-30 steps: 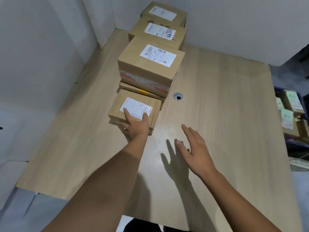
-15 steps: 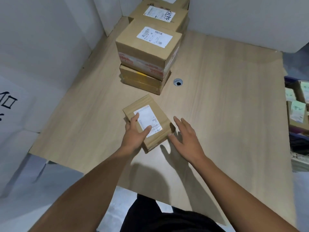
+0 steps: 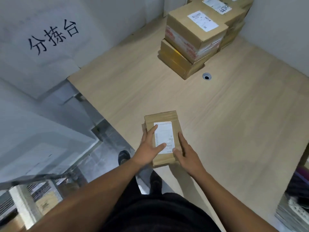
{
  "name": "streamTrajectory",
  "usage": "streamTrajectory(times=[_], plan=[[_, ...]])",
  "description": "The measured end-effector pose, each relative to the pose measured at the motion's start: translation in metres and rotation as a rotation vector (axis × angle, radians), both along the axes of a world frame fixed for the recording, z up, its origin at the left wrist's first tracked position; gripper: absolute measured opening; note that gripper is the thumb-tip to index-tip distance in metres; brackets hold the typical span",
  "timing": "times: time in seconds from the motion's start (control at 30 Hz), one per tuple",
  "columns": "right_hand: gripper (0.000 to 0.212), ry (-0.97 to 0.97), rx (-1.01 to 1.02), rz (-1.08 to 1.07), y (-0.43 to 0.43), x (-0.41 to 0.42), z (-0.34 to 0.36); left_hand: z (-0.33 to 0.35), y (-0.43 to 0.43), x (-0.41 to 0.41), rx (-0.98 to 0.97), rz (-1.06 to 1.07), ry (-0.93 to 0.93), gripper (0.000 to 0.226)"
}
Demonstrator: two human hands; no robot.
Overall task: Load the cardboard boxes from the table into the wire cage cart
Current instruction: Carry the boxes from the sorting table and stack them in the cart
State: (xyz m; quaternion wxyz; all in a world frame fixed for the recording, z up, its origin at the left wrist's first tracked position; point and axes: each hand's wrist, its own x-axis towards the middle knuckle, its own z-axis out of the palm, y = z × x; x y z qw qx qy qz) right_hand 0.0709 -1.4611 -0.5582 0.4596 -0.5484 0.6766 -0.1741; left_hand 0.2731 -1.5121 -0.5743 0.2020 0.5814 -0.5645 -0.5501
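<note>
A small flat cardboard box (image 3: 164, 118) with a white label lies at the near edge of the wooden table (image 3: 234, 124). My left hand (image 3: 148, 148) holds its left side, index finger and thumb lying on top across the label. My right hand (image 3: 188, 156) holds its right side, thumb on the box's near corner. At the table's far end a larger labelled box (image 3: 195, 34) sits on a flatter box (image 3: 175, 62), with more boxes (image 3: 234, 15) behind. Wire mesh of the cage cart (image 3: 41, 190) shows at the lower left, beside the table.
A cable hole (image 3: 206, 76) sits in the tabletop near the stack. White panels with black characters (image 3: 53, 36) stand along the left. Stacked items (image 3: 294, 208) crowd the right edge. My shoe (image 3: 123, 156) is on the grey floor beside the table's corner.
The small box has slid from beside the stack to the table's near edge. My right hand, free before, now holds its right side. The view has swung left, showing the cart.
</note>
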Motion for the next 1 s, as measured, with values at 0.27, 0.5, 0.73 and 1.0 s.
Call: streamTrajectory(times=[0.27, 0.5, 0.73, 1.0], plan=[[0.071, 0.033, -0.12, 0.191, -0.018, 0.048, 0.043, 0.029, 0.043, 0.049, -0.058, 0.394, 0.181, 0.076], [0.068, 0.033, -0.199, 0.565, -0.015, 0.186, 0.061, 0.045, 0.114, 0.164, -0.124, 0.842, 0.144, 0.073], [0.065, 0.01, -0.225, 0.975, 0.05, 0.358, 0.07, 0.06, 0.248, 0.287, -0.171, 1.275, 0.21, 0.069], [0.069, -0.009, -0.181, 1.327, 0.131, 0.541, 0.075, 0.065, 0.363, 0.387, -0.252, 1.764, 0.277, 0.075]])
